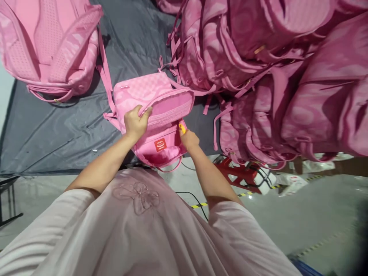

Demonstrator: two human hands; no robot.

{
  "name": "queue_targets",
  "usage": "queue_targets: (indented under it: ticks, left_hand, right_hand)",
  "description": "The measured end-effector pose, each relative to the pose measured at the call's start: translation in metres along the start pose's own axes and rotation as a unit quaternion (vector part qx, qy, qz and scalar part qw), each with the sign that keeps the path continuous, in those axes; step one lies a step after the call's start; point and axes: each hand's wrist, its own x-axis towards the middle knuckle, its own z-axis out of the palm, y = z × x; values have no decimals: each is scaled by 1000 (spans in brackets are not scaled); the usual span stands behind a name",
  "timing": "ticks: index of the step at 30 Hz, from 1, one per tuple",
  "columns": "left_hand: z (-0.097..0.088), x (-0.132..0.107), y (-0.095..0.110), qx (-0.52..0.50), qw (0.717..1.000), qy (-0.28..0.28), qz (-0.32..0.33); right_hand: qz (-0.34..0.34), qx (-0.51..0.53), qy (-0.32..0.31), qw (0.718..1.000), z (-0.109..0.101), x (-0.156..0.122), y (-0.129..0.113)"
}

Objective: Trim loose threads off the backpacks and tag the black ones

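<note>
"What takes up the most room?"

"The dark grey cloth (57, 145), spread wrinkled across the left and middle of the frame. Next in size is the heap of pink backpacks (253, 73), crowded together across the upper right."

"And after that?"

"A single pink backpack (50, 42) in the upper left, its padded straps facing up. Smaller again is the pink bag (143, 92) being handled. It lies at the centre of the frame on the cloth, near the lower edge, with its zip opening gaping and its lining in view."

"How are the hands?"

"The left hand (136, 122) pinches the edge of the opening between thumb and curled fingers. The right hand (190, 139) is at the bag's right side, thumb pressed against a small yellow object. Its other fingers are mostly hidden, so I can't tell whether they pinch the fabric too."

"Any brand to read?"

"There's a red label (160, 145) on the lining, in the lower middle. It has a pale, roughly oval motif with lettering above and below, too small to make out."

"Anything smaller?"

"The small yellow object (182, 129) itself, then a narrow tag (125, 87) on the bag's upper left face. I can't read any writing on it."
</note>
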Motion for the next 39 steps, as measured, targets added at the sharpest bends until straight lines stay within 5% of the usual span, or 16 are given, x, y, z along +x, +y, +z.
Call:
queue_targets:
  ticks: [5,10,13,16,20,23,26,31,39]
  left_hand:
    - [25,3,-8,1,999,28,-23]
    - [32,3,-10,12,999,22,-29]
    - [30,5,-9,15,999,1,-33]
    - [27,5,-8,-2,1000,-21,-22]
    - [26,2,-4,-35,999,-40,-7]
    - [22,-2,-3,-44,998,-51,-4]
    - [16,-3,-6,-36,998,-41,2]
    - [9,3,-13,-2,999,-13,39]
    - [20,14,-10,-4,998,-25,51]
  right_hand:
    - [41,-38,-145,988,23,-55,57]
    - [-104,36,-303,946,53,-98,42]
    - [-155,31,-243,957,58,-96,34]
    - [-132,-12,-95,987,63,-83,31]
    - [-198,-78,22,977,82,-60,6]
    - [-258,-47,28,964,95,-39,-23]
    - [-217,-10,42,975,98,-18,-38]
    - [-72,35,67,995,100,-3,-31]
    - [-101,54,45,992,106,-17,-6]
